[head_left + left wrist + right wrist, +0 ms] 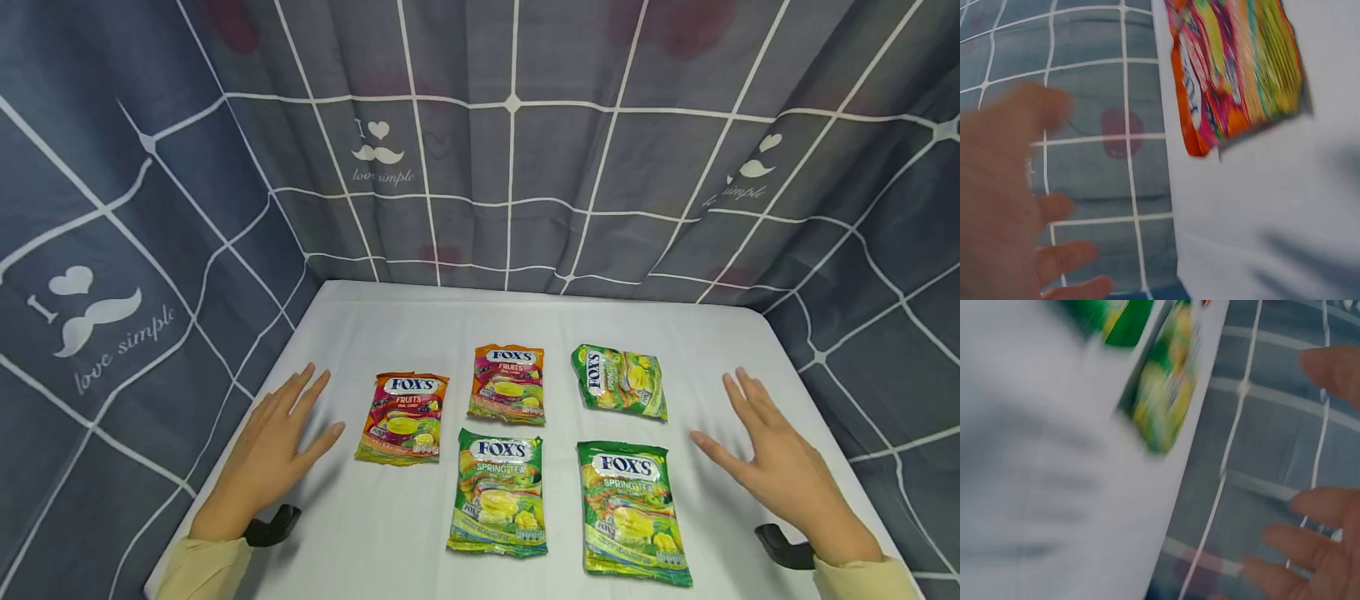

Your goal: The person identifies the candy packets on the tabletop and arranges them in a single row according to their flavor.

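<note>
My left hand hovers over the left side of the table, fingers spread and holding nothing. Closest to it lies a red-orange Fox's Fruits candy bag, also seen in the left wrist view as a bright wrapper. A second Fruits bag lies farther back in the middle. In front of that is a green Spring Tea candy bag. My right hand, likewise spread and without anything in it, is beside another Spring Tea bag and a sideways-turned green bag behind it.
A white table carries all the bags. Grey curtains with white grid lines rise behind it and along both sides. A black strap piece sits at the left wrist, and a similar one at the right.
</note>
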`<state>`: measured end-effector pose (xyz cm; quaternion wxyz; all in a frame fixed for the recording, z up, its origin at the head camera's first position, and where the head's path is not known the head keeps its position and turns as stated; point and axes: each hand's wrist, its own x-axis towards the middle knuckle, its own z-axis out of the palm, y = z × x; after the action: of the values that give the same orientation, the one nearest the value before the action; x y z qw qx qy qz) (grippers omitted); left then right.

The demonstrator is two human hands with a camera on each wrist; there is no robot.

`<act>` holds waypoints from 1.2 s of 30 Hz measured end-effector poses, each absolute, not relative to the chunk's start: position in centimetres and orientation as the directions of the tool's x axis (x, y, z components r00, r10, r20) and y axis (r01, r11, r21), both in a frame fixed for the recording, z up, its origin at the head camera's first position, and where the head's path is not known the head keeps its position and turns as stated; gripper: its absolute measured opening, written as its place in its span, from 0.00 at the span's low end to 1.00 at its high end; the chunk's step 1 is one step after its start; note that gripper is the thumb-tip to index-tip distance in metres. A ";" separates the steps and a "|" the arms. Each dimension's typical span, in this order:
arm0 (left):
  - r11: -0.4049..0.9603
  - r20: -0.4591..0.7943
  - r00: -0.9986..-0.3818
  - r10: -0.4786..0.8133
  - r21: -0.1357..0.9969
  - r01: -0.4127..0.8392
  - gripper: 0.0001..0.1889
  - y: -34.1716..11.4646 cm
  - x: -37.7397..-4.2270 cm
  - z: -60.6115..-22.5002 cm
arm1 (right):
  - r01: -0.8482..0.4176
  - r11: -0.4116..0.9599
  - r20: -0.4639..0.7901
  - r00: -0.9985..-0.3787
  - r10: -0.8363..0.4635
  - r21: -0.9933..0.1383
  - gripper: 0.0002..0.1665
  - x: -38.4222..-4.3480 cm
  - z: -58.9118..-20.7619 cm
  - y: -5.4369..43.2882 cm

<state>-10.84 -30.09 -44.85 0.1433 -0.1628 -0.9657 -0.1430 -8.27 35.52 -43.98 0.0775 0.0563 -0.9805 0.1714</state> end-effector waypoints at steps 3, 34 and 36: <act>0.892 0.301 -0.920 0.253 0.296 0.342 0.33 -29.5 -11.0 -44.8 | -0.164 0.913 0.187 -0.977 -0.099 -0.373 0.57 -8.6 -43.3 32.5; 0.854 0.008 -0.986 0.165 0.499 0.147 0.21 -26.6 -12.9 -45.8 | -0.131 0.362 -0.035 -0.908 -0.417 -0.923 0.29 -15.7 -45.5 12.9; 0.856 -0.001 -0.988 0.152 0.500 0.131 0.21 -26.5 -13.1 -45.9 | -0.118 0.362 -0.046 -0.909 -0.415 -0.925 0.28 -15.9 -45.6 12.1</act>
<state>-13.08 -26.50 -45.86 -0.0200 -0.0733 -0.9631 -0.2583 -15.94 12.13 -45.59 -0.1372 0.1639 -0.8136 0.5406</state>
